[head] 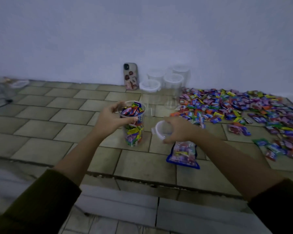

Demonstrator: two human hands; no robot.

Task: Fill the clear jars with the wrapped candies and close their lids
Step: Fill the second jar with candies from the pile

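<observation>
A clear jar (134,130) full of wrapped candies stands on the tiled floor at the centre, with no lid on it. My left hand (111,119) grips it near the rim. To its right, my right hand (178,130) holds a white-rimmed clear lid (161,130) just above the floor, tilted and apart from the jar. A wide heap of loose wrapped candies (240,108) covers the floor on the right.
Several clear jars with lids on (173,86) stand by the wall, beside a phone (130,76) that leans upright. A candy bag (183,154) lies under my right wrist. A cable and a small container (19,83) lie at the far left.
</observation>
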